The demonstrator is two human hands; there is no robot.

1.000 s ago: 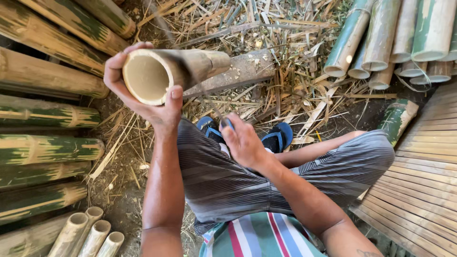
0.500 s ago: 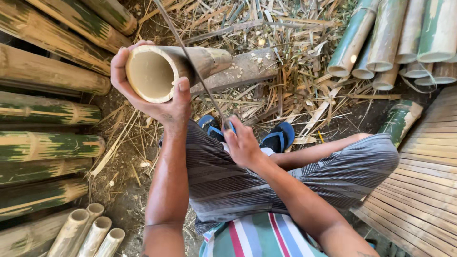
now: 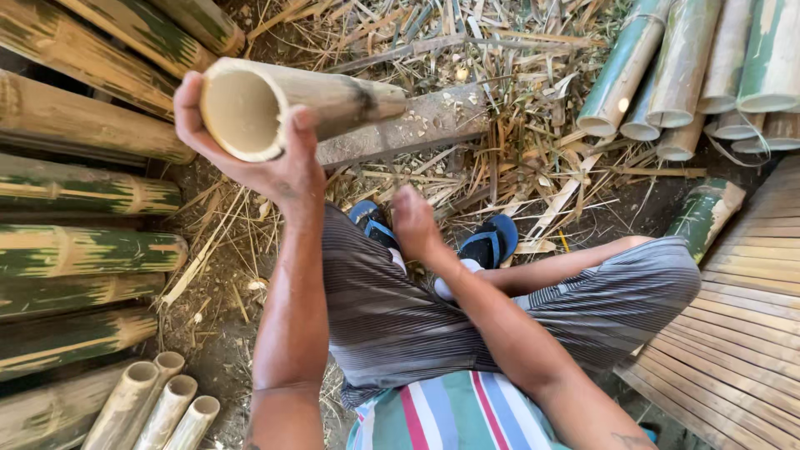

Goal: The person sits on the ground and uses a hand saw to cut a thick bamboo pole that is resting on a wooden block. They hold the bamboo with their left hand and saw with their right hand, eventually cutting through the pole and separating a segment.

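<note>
My left hand grips a short, pale bamboo tube near its open end, which faces me. The tube is raised above the ground and points away to the right, over a grey wooden block. My right hand rests on my left knee with the fingers curled downward. I cannot tell whether anything is inside them. Just beyond that hand are my blue flip-flops.
Long green-and-yellow bamboo poles lie stacked on the left, and more poles at the top right. Three thin cut tubes lie at the bottom left. A slatted bamboo mat is on the right, with a short green piece beside it. Shavings cover the ground.
The left hand has shifted its grip slightly on the tube. A thin dark strip seen rising from the right hand half a second ago is no longer visible; that hand's fingers have curled.
</note>
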